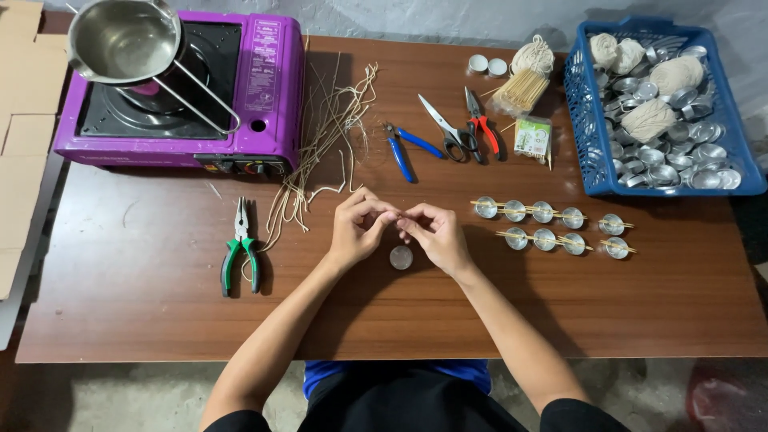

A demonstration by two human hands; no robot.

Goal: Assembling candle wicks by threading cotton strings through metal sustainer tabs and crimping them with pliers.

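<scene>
A small round silver metal cup (pixel 401 257) lies on the brown wooden counter (pixel 160 320), directly beneath the two hands and apart from them. The left hand (pixel 356 230) and right hand (pixel 433 233) meet fingertip to fingertip above it, fingers curled narrow and pinched together; whatever they pinch is too small to make out.

To the right, eight more silver cups (pixel 544 226) stand in two rows, thin wooden sticks laid across their tops. Two small white discs (pixel 487 65) lie near the far edge. One pair of green-handled pliers (pixel 240 252) lies to the left, beside a loose bundle of pale wick strands (pixel 324 144). Further back are blue-handled cutters (pixel 404 148), grey scissors (pixel 448 128) and red-handled snips (pixel 482 126), then a bundle of wooden sticks (pixel 522 90) and a small clear packet (pixel 533 137). A blue plastic basket (pixel 582 120) holds many empty cups and four balls of pale string. A purple portable stove (pixel 268 88) carries one steel pot (pixel 124 40).

The floor below is grey concrete.
</scene>
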